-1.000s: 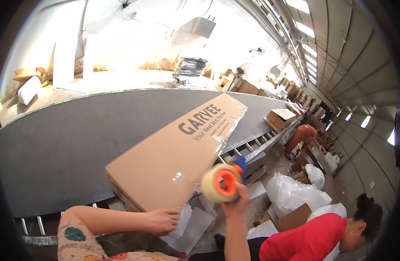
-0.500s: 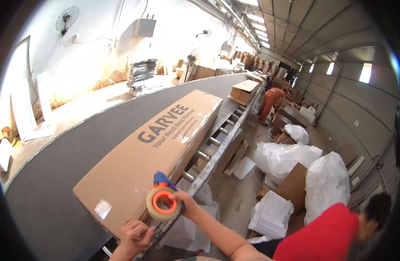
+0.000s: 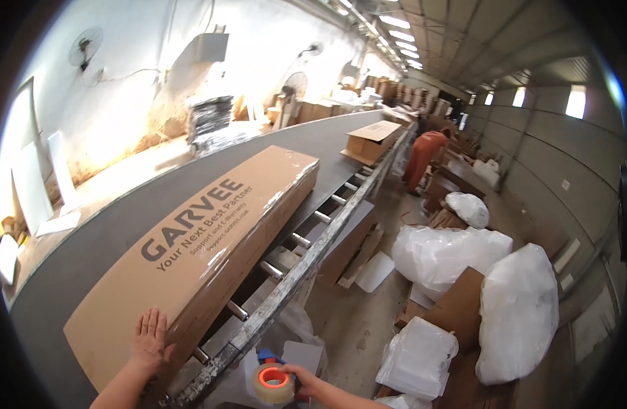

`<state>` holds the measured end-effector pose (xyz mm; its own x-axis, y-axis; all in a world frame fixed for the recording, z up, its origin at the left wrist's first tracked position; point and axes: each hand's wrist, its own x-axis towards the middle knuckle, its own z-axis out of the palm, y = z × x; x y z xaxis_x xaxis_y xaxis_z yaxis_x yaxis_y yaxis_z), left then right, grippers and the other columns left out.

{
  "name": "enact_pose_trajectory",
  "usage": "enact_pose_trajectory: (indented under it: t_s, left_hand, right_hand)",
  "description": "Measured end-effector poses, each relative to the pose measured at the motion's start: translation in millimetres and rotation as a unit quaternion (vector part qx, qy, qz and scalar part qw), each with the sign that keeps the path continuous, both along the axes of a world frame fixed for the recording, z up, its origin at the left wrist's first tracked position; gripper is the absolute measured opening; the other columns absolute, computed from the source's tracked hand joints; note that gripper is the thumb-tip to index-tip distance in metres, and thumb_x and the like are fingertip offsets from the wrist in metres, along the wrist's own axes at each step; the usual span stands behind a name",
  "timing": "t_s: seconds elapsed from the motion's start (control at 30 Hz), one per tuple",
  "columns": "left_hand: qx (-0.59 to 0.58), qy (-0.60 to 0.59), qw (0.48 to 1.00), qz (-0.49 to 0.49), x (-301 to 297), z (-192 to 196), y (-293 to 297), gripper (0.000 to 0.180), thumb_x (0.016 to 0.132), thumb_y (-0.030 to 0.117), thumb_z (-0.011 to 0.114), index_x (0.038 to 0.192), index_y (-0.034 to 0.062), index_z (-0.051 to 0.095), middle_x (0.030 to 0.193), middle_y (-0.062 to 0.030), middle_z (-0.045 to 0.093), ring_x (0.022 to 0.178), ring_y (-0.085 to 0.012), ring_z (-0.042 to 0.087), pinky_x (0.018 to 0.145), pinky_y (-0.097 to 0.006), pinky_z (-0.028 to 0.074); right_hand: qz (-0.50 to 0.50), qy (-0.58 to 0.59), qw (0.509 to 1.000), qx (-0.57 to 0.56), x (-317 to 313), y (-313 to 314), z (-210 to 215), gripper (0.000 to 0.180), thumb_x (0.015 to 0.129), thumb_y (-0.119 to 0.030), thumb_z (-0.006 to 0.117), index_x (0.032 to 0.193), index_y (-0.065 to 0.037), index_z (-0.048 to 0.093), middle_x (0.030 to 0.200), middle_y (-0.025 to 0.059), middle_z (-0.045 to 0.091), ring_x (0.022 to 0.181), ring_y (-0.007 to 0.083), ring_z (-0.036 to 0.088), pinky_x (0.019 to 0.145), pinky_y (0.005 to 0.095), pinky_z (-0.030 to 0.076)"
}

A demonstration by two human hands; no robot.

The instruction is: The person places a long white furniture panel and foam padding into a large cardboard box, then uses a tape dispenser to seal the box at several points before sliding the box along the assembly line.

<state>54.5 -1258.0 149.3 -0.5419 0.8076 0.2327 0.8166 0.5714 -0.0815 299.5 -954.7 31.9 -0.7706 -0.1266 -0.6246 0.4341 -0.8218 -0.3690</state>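
Observation:
A long brown cardboard box (image 3: 211, 238) lies on the conveyor, dark print and shiny tape on its surface. My left hand (image 3: 151, 344) rests with outstretched fingers on the box's near end, by its right edge. Beyond the conveyor's metal rail, low in the picture, my right hand (image 3: 301, 383) grips a tape dispenser (image 3: 274, 382) with an orange hub, a roll of clear tan tape and a blue part on top. The dispenser is apart from the box.
Metal rollers (image 3: 271, 270) and a worn rail (image 3: 307, 266) run along the box's right side. An open carton (image 3: 371, 142) sits farther up the conveyor. Plastic-wrapped white bundles (image 3: 518, 313) stand on the floor at right. A person in orange (image 3: 426, 160) bends over beyond.
The long box has shifted left on the conveyor. My left hand has moved onto it and spread out. My right hand has lowered the tape dispenser away from the box. The person in red has left view.

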Motion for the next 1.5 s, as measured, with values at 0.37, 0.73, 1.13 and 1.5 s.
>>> enact_pose_trajectory:
  t_s: [0.37, 0.73, 1.13, 1.5]
  left_hand:
    - [0.389, -0.046, 0.92, 0.004, 186, -35, 66, 0.025, 0.081, 0.021, 0.061, 0.1, 0.0041, 0.062, 0.118, -0.0152, 0.056, 0.119, -0.0336, 0.048, 0.108, -0.057, 0.025]
    - [0.445, 0.013, 0.678, 0.585, 345, -106, -249, 0.011, 0.081, 0.024, 0.063, 0.085, 0.014, 0.063, 0.089, -0.002, 0.064, 0.091, -0.0178, 0.06, 0.09, -0.043, 0.038]
    - [0.354, -0.342, 0.391, 0.778, 587, -201, -263, 0.025, 0.081, 0.035, 0.062, 0.088, 0.012, 0.068, 0.086, -0.0118, 0.067, 0.088, -0.0313, 0.063, 0.082, -0.052, 0.039]
    - [0.42, -0.21, 0.378, 0.798, 597, -164, -320, 0.028, 0.081, 0.039, 0.062, 0.088, 0.0123, 0.065, 0.083, -0.0098, 0.066, 0.087, -0.0283, 0.063, 0.081, -0.048, 0.038]
  right_hand:
    - [0.319, 0.008, 0.941, 0.114, -29, -54, 32, 0.042, 0.08, -0.034, 0.058, 0.112, -0.007, 0.057, 0.112, 0.01, 0.06, 0.104, 0.0232, 0.057, 0.09, 0.0405, 0.047]
    - [0.573, 0.077, 0.795, 0.182, -37, -308, 46, 0.039, 0.076, -0.025, 0.059, 0.107, -0.001, 0.06, 0.108, 0.0105, 0.061, 0.102, 0.0222, 0.058, 0.092, 0.0383, 0.046]
    - [0.736, 0.089, 0.651, 0.162, -9, -517, 56, 0.057, 0.071, -0.025, 0.062, 0.122, -0.002, 0.053, 0.117, 0.0121, 0.06, 0.106, 0.026, 0.058, 0.092, 0.0403, 0.047]
    - [0.414, 0.643, 0.482, 0.427, -93, -746, 76, 0.043, 0.073, -0.021, 0.062, 0.112, -0.002, 0.059, 0.102, 0.018, 0.063, 0.094, 0.0323, 0.062, 0.084, 0.0421, 0.051]
